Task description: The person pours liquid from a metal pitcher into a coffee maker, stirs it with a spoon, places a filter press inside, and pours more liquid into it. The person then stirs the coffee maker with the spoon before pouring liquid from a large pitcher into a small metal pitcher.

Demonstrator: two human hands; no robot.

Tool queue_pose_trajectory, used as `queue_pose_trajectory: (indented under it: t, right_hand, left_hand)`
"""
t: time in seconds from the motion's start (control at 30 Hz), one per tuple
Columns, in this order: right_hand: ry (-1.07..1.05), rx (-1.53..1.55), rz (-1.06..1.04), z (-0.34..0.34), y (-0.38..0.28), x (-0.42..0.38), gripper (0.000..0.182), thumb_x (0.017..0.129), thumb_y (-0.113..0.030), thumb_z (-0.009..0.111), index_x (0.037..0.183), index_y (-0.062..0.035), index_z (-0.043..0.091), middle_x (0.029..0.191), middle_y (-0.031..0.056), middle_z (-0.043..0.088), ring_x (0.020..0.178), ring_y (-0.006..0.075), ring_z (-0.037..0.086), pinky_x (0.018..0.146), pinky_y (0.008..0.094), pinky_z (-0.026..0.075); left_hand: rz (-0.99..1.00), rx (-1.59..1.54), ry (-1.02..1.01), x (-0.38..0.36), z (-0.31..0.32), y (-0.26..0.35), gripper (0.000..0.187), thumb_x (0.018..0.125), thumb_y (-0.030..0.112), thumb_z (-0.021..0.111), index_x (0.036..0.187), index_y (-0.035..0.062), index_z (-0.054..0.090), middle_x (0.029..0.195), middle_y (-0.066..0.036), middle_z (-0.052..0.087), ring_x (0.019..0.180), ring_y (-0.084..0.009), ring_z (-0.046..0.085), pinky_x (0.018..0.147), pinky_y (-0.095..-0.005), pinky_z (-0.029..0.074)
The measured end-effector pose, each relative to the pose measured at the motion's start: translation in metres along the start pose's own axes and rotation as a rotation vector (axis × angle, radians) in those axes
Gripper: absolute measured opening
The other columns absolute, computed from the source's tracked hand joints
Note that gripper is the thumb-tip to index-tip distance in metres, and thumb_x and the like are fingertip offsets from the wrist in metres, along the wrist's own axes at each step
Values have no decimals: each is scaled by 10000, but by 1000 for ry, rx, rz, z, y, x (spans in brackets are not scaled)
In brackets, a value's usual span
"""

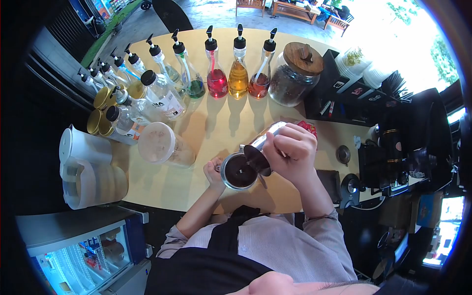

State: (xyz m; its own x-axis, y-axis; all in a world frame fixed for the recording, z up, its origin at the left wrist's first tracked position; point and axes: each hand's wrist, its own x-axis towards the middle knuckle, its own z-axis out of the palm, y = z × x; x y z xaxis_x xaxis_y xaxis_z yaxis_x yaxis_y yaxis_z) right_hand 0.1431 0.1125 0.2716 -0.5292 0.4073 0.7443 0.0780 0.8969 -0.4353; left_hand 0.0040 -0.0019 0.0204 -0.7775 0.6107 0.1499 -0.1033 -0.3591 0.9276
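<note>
My left hand [214,173] is closed around the handle of a round mug [238,186] with a clear or shiny rim, at the middle of the table's near side. Dark brown contents fill the mug. My right hand [293,151] grips a shiny metal pitcher [273,131], tilted so that its dark end lies over the mug's right side. Whether anything flows between the two cannot be made out. A thin spoon-like piece [262,182] shows just below the pitcher. Left of my left hand stands a clear tub with a whitish lid [157,142].
Colourful syrup pump bottles [217,81] line the table's far edge. A wooden-lidded jar [291,81] stands beside them. At left are bottles [163,96] and a white-lidded pitcher [84,147]. A black organizer [339,73] with cups and a black machine [393,157] occupy the right.
</note>
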Motion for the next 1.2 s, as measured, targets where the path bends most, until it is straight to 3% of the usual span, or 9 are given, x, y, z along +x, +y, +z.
queue_pose_trajectory:
  t: [0.07,0.13,0.37,0.43,0.53,0.87,0.97,1.17,1.2]
  right_hand:
    - [14,20,17,0,4,-4,292,708,18,655,507,-34,449,475,35,374,423,154,408,406,295,304]
    - [117,152,370,4,13,-15,304,764,4,633,526,-5,445,481,15,342,448,83,358,431,266,268]
    - [585,667,1020,29,64,-88,352,846,-34,573,526,-61,428,554,-74,371,524,17,295,505,223,242]
    - [616,656,1041,39,76,-115,359,856,-42,575,534,-113,431,580,-91,386,528,11,306,508,212,257]
    - [760,888,1000,51,92,-154,198,869,-61,572,674,-93,582,644,-32,560,552,37,513,527,191,422]
    - [989,871,1183,68,83,-176,111,873,-77,575,766,-93,597,723,-6,618,619,79,585,583,225,474]
    - [1069,757,1177,69,84,-170,275,880,-128,605,618,-127,521,574,-60,480,534,33,426,538,197,356]
    - [932,486,1082,64,61,-173,130,885,-157,599,835,-68,519,820,14,547,752,90,498,677,227,386]
    - [825,-57,872,59,47,-170,143,868,-143,603,911,-47,505,898,49,556,837,138,517,719,249,401]
  left_hand:
    - [4,17,-28,0,0,1,603,937,445,263,526,24,392,496,-3,376,460,-78,317,453,-255,230]
    - [12,2,-36,1,1,3,598,943,440,248,525,32,373,495,1,360,459,-83,307,453,-261,222]
    - [14,-25,-48,0,3,2,571,955,447,271,537,60,303,517,14,306,480,-99,287,463,-276,208]
    - [54,-85,21,0,5,-2,532,966,409,291,551,78,270,536,16,296,507,-97,283,477,-274,215]
    - [14,-120,38,-2,7,-1,498,974,371,300,564,94,242,545,16,288,524,-93,277,486,-272,220]
    - [65,-136,37,0,6,3,455,983,328,304,592,116,208,531,20,273,511,-86,255,477,-275,206]
    - [98,-131,-105,4,-1,-1,455,982,329,300,591,114,211,528,19,271,508,-85,255,475,-277,203]
    - [41,-87,-145,6,-4,5,458,975,339,302,589,107,221,529,18,281,505,-84,263,472,-276,202]
    - [48,-87,-150,6,-3,7,461,972,345,308,586,108,219,527,19,281,502,-83,264,470,-273,203]
